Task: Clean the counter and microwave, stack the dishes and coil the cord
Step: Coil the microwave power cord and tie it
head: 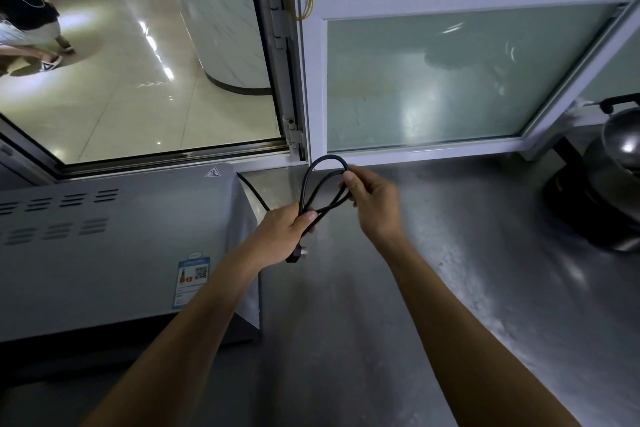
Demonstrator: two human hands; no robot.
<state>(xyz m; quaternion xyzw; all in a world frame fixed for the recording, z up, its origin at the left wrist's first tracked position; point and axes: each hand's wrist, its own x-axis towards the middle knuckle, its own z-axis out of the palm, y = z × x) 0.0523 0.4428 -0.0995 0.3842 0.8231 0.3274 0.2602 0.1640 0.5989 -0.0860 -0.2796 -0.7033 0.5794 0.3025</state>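
One black cord (323, 184) is held above the steel counter (398, 288) by two hands. The left hand (282, 236) is curled round the gathered strands at the near end of the loops, thumb pressed on top, and one plug (297, 256) is seen hanging just below it. The right hand (372, 199) is pinched on the far right part of the loop between thumb and fingers. Two loops can be made out, though the strands cross and the count is not certain. From the left hand one strand is led away to the far left, behind the one microwave (114, 246), which is set at the left of the counter with its vented top toward the camera. At the far edge two windows are found: the left one (145, 62) open, the right one (450, 80) with frosted glass, its frame just beyond the loop. One metal pot (620, 146) is stood at the right edge, well apart from the hands. Between microwave and pot a broad stretch of bare counter is left, near and right of the hands
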